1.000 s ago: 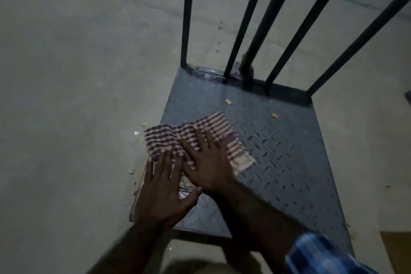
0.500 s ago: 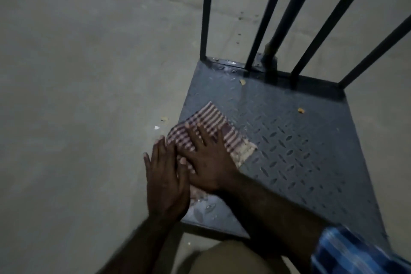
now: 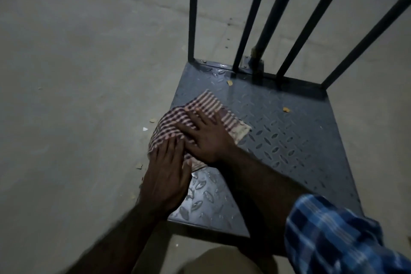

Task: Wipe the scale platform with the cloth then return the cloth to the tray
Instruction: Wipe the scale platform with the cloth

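Note:
A red-and-white checked cloth (image 3: 206,104) lies spread at the left edge of the grey diamond-plate scale platform (image 3: 289,140). My right hand (image 3: 206,135) presses flat on the cloth's middle, fingers spread and pointing up-left. My left hand (image 3: 166,173) lies flat on the cloth's near left corner, partly over the platform's edge. Small yellowish crumbs (image 3: 285,109) lie on the plate to the right, and another bit of debris (image 3: 229,83) sits near the back. No tray is in view.
Dark metal bars (image 3: 251,18) rise from the platform's back edge, with a thicker post (image 3: 258,60) bolted there. Concrete floor (image 3: 77,73) spreads to the left, with scattered crumbs (image 3: 152,120) beside the platform. A checked blue sleeve (image 3: 333,233) covers my right arm.
Both hands have stayed pressed on the cloth, which has bunched and shifted slightly toward the platform's left edge. The camera has swung left, so the platform now sits further right in view.

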Demonstrator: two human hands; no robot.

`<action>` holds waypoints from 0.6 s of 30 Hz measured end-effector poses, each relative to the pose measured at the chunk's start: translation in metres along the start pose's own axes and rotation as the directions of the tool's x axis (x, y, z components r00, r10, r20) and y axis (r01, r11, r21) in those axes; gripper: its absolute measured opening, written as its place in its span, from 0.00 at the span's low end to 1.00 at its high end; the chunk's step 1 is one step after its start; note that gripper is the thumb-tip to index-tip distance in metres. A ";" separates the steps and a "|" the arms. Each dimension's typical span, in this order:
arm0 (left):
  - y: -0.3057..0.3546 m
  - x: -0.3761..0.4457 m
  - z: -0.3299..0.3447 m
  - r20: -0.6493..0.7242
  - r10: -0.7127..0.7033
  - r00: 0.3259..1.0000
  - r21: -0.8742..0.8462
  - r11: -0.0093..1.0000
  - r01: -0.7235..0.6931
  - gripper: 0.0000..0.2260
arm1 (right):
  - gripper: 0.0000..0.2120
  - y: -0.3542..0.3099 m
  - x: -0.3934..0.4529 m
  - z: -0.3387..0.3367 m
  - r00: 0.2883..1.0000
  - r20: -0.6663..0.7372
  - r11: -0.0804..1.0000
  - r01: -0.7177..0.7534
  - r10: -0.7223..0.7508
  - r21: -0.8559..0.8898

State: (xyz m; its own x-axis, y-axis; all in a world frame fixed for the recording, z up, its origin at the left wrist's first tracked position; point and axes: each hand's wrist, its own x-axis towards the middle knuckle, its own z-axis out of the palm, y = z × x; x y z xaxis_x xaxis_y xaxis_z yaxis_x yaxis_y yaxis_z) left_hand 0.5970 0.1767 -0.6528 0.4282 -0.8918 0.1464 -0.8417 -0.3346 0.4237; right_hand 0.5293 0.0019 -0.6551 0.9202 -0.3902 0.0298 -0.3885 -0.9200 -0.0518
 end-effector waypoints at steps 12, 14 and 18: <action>-0.006 -0.002 0.007 0.055 0.022 0.998 0.083 0.996 -0.027 0.29 | 0.30 -0.004 0.029 -0.004 0.988 0.066 0.990 -0.138 0.138 0.011; -0.007 -0.002 0.007 0.069 0.037 0.997 0.076 0.996 -0.042 0.30 | 0.30 0.005 0.016 -0.003 0.988 0.017 0.988 -0.151 0.151 0.025; -0.005 -0.001 0.009 0.087 0.010 0.996 0.078 0.997 -0.017 0.31 | 0.34 0.046 0.006 -0.008 0.817 0.040 0.815 -0.576 0.575 0.056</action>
State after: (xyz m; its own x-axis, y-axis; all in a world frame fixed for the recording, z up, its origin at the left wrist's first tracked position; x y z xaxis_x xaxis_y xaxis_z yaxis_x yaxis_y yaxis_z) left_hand 0.5980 0.1765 -0.6635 0.3895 -0.9182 0.0727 -0.8721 -0.3423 0.3498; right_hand 0.5165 -0.0428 -0.6495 0.5304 -0.8465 -0.0454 -0.8445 -0.5230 -0.1148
